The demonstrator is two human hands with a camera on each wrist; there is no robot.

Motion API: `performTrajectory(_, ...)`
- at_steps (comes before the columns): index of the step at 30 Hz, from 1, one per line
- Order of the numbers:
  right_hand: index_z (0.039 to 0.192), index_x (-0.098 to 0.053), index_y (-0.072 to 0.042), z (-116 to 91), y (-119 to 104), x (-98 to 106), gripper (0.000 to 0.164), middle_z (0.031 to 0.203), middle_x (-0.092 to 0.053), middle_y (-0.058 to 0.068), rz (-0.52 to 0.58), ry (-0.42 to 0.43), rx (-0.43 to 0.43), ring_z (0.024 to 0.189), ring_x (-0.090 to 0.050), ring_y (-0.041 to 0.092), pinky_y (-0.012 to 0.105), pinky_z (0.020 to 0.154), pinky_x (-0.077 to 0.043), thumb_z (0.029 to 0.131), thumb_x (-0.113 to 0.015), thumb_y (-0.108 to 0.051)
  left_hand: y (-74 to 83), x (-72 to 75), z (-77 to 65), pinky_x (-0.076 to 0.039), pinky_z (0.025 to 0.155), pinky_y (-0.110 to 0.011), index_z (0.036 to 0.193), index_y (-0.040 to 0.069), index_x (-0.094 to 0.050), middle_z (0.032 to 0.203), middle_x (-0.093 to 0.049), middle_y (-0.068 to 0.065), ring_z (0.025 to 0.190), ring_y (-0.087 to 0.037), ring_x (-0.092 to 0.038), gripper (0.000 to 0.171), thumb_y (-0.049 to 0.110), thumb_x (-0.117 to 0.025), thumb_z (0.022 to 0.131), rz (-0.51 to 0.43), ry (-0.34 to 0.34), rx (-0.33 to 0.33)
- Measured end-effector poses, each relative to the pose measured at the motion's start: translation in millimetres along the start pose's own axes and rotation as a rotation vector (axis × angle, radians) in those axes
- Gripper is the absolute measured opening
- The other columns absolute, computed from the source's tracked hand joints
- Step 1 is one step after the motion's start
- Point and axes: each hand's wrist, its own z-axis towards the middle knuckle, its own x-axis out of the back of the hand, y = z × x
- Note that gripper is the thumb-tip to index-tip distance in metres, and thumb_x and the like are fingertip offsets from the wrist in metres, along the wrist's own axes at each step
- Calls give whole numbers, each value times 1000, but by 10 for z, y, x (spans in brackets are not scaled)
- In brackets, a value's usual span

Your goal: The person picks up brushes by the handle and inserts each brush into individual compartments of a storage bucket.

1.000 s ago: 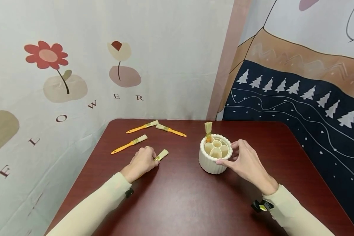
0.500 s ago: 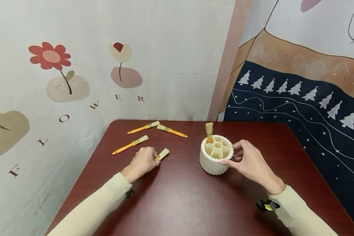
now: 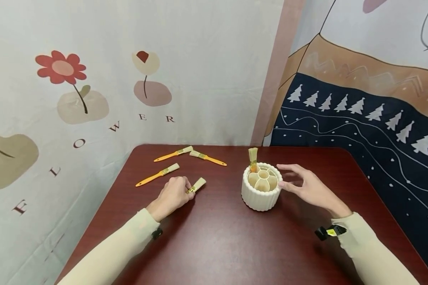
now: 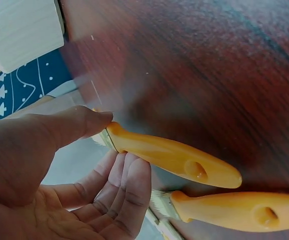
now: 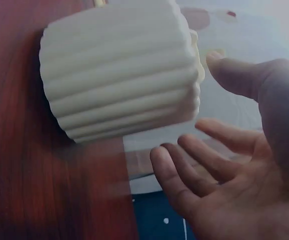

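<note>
Right hand (image 3: 312, 190) just loosened, fingers spread, ribbed organizer (image 3: 257, 198) unheld; nearer the desk's left edge (image 3: 108, 200), left hand (image 3: 171, 198) pinches a paintbrush (image 3: 199, 185).

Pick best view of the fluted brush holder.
Head: it shows the fluted brush holder from above, compartments and standing brush included. Right wrist: mainly its side, close up. Left wrist: only part, cut off at top.

A pale-bristled, yellow-handled brush (image 3: 197, 185) is pinched left of the upright, ribbed cream pot (image 3: 258, 199).
</note>
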Motion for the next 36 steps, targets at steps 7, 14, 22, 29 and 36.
performTrajectory(7,170,-60,-21,72,97,54,61,170,-66,8,89,-53,-18,147,-71,37,18,107,-58,114,-78,-37,42,47,-16,-60,66,-32,107,5,-79,99,-82,-8,75,-16,-70,19,16,-92,100,-17,26,-16)
performTrajectory(14,170,-61,-22,145,153,63,56,173,-63,9,130,-88,16,151,-69,41,13,108,-56,116,-75,-30,82,100,-8,-67,74,-38,108,6,-79,102,-83,-9,84,-19,-78,21,19,-93,99,-15,110,-38)
performTrajectory(22,166,-65,-25,139,188,44,54,170,-66,9,142,-88,-8,148,-70,41,15,106,-57,114,-78,-33,98,113,-51,-68,76,-39,109,4,-79,104,-81,-14,87,-22,-76,25,18,-95,97,-37,195,-71)
performTrajectory(29,163,-66,-24,121,145,56,51,169,-66,10,135,-79,-5,145,-72,40,16,106,-59,114,-79,-34,150,108,-38,-69,81,-45,111,3,-78,107,-79,-15,96,-31,-79,25,16,-95,97,-94,293,-133)
performTrajectory(36,160,-67,-22,81,100,17,52,169,-66,11,122,-78,-22,145,-72,39,18,106,-60,112,-82,-34,199,83,-54,-68,83,-42,113,6,-78,105,-77,-10,93,-27,-78,25,17,-94,98,-140,353,-152)
